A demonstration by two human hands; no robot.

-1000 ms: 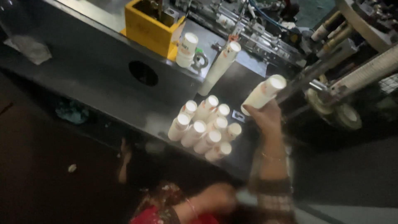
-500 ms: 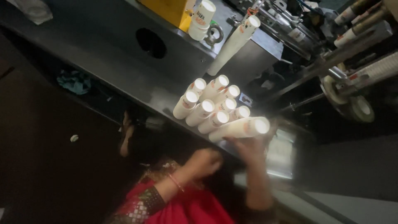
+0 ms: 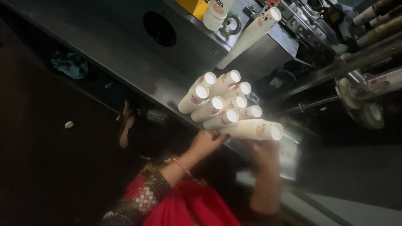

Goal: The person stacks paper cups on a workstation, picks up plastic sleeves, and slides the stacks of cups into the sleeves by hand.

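Paper-cup stacks (image 3: 222,102) lie bundled on the dark metal bench (image 3: 125,62), eight white rounds facing the camera, and a ninth stack (image 3: 255,129) lies along the bundle's near edge. Both hands hold that ninth stack: the left hand (image 3: 206,142) is curled around its closed end, the right hand (image 3: 264,152) cupped beneath its open end, fingers wrapped upward. Both forearms rise from below. One more long stack (image 3: 251,35) leans on the machine beyond.

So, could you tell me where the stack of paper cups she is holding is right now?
In the head view, the held cup stack lies sideways right of centre, between the left hand and right hand, just below the cluster of cup stacks on the metal table.
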